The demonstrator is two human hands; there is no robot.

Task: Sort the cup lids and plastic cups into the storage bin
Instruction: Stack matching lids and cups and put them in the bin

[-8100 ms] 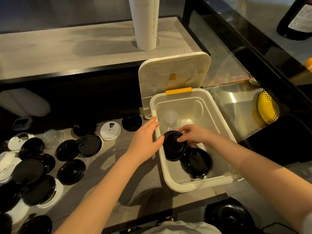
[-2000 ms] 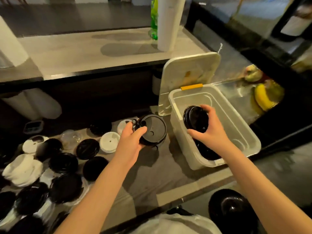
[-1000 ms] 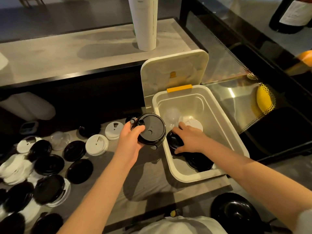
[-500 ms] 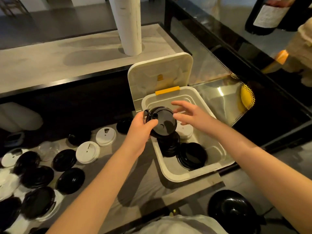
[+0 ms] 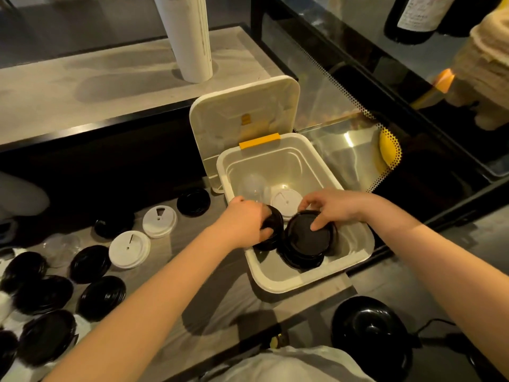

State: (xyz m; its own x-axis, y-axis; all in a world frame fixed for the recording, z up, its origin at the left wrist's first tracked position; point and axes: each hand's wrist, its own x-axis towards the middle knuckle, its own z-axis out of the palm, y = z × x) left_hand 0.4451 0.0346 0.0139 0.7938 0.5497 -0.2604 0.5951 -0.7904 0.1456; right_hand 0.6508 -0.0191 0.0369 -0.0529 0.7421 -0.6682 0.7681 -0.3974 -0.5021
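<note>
A white storage bin [image 5: 355, 216] with its hinged lid [image 5: 245, 114] standing up sits on the counter. Both of my hands are down inside it. My left hand [image 5: 248, 221] grips a black lid [image 5: 272, 230] on the smaller stack at the bin's left side. My right hand [image 5: 330, 208] holds a larger black lid [image 5: 305, 238] on top of a black stack. A white lid [image 5: 283, 199] and a clear plastic cup [image 5: 253, 187] lie deeper in the bin. Several black lids [image 5: 102, 297] and two white lids [image 5: 129, 249] lie on the counter to the left.
A tall white roll [image 5: 187, 37] stands on the raised shelf behind. A glass display case [image 5: 358, 150] flanks the bin on the right. A black round object [image 5: 371, 334] sits low at the front right. Clear cups [image 5: 59, 245] lie among the lids on the left.
My left hand has carried its black lid from above the bin's rim down onto the left stack. My right hand dropped from hovering open to gripping the lid on the right stack.
</note>
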